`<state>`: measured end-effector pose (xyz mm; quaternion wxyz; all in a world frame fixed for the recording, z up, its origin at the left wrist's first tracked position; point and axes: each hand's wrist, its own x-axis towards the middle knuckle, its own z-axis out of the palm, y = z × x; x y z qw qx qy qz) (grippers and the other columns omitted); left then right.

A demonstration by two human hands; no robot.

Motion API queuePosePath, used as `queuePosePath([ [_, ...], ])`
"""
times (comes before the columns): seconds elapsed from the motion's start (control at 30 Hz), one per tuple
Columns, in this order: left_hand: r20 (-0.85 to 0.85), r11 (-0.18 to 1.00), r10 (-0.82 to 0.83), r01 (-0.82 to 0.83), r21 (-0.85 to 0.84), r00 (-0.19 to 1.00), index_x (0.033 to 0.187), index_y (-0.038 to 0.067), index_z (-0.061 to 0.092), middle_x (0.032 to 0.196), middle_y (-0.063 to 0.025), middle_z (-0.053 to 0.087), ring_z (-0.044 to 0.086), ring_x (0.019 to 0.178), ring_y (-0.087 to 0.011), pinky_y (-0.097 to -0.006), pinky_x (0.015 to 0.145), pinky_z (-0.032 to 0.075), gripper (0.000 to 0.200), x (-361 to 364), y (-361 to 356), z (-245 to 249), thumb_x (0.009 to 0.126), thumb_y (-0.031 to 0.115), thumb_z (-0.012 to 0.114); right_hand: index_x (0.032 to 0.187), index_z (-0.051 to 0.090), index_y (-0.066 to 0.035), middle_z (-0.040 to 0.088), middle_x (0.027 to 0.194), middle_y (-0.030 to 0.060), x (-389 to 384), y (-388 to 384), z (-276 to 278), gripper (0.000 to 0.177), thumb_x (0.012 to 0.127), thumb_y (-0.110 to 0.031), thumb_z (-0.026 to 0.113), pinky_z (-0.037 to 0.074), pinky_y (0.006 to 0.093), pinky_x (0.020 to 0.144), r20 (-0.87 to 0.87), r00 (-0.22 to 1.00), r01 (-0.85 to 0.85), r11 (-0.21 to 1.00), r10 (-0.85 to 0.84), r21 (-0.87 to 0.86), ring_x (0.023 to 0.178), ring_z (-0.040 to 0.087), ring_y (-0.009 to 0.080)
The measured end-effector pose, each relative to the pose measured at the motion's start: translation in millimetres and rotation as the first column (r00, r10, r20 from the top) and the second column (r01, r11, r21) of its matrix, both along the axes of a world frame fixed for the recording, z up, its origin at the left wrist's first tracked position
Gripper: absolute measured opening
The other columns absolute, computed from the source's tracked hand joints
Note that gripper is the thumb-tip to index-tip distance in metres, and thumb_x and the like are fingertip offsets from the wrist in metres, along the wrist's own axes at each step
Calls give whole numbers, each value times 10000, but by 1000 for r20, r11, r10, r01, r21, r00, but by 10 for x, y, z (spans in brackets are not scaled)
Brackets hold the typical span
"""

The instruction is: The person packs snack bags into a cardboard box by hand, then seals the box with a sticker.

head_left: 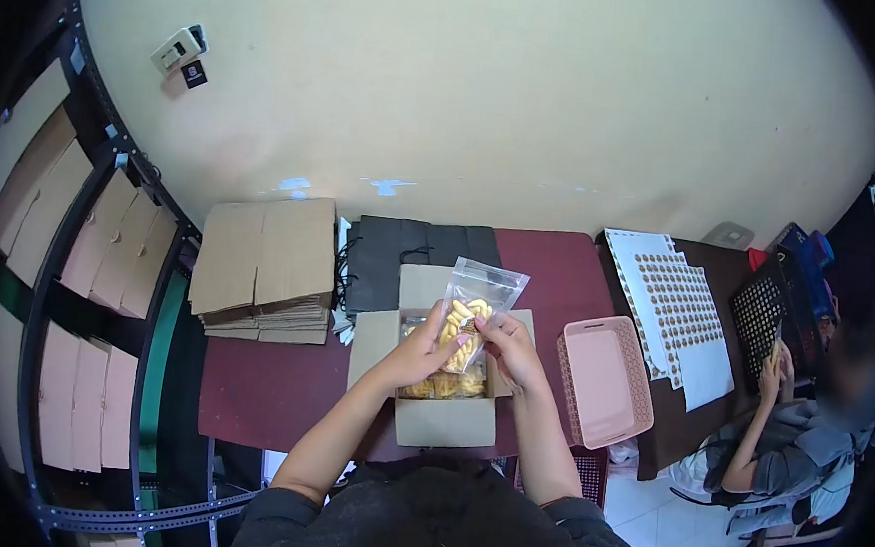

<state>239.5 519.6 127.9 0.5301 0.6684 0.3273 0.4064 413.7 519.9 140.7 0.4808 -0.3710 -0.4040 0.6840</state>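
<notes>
Both hands hold a clear plastic pouch point(476, 294) of pale yellow snack pieces above an open cardboard box point(445, 424). My left hand point(420, 355) grips the pouch's left side, thumb across its front. At its right side, my right hand point(510, 350) pinches the pouch near a small round sticker. The box has its flaps spread out, and more filled pouches point(446, 385) lie inside it, partly hidden by my hands and the held pouch.
Flattened cardboard point(263, 263) is stacked at left, beside black bags point(388, 260). A pink basket point(606, 379) stands right of the box. Sticker sheets point(680, 313) lie farther right, near a black crate point(771, 304) and a seated person point(788, 445). Shelves point(99, 243) hold boxes at far left.
</notes>
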Motion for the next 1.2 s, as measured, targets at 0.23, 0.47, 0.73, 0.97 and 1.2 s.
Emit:
queuePosePath([
  [0.23, 39, 986, 158, -160, 46, 987, 1301, 28, 289, 1220, -190, 468, 457, 1165, -257, -354, 969, 354, 481, 479, -39, -99, 911, 188, 522, 1066, 596, 12, 641, 945, 57, 296, -2, -1, 278, 881, -195, 603, 456, 243, 781, 36, 998, 60, 998, -60, 12, 846, 592, 97],
  [0.47, -52, 982, 174, -169, 81, 983, 1284, 19, 316, 1146, -170, 512, 514, 1075, -245, -342, 911, 402, 516, 562, -47, -163, 871, 179, 580, 1055, 607, 26, 645, 954, 63, 450, 1, -151, 272, 865, -167, 629, 451, 232, 767, 107, 994, -3, 999, -2, 43, 850, 586, 89],
  [0.73, -162, 981, 186, -172, 93, 969, 1324, 19, 267, 1240, -210, 473, 464, 1176, -304, -368, 972, 350, 578, 506, -64, -108, 868, 188, 580, 1001, 617, 30, 644, 866, 42, 434, 21, -85, 280, 870, -217, 631, 472, 239, 692, 251, 967, -75, 989, 42, 124, 779, 583, 83],
  [0.97, -199, 983, 182, -171, 71, 963, 1322, 29, 288, 1211, -148, 453, 443, 1140, -224, -338, 966, 347, 534, 538, -111, -23, 878, 129, 567, 1040, 610, 35, 652, 892, 61, 431, 84, -150, 270, 848, -152, 650, 485, 249, 691, 171, 984, -72, 987, 48, 140, 790, 595, 93],
  [1.2, -231, 988, 141, -124, 89, 963, 1362, 25, 243, 1249, -178, 427, 410, 1194, -251, -352, 997, 323, 577, 394, -119, -124, 891, 158, 548, 1061, 607, 21, 643, 947, 59, 515, 155, -162, 276, 896, -199, 589, 486, 258, 713, 40, 962, -273, 962, 272, 21, 814, 598, 101],
])
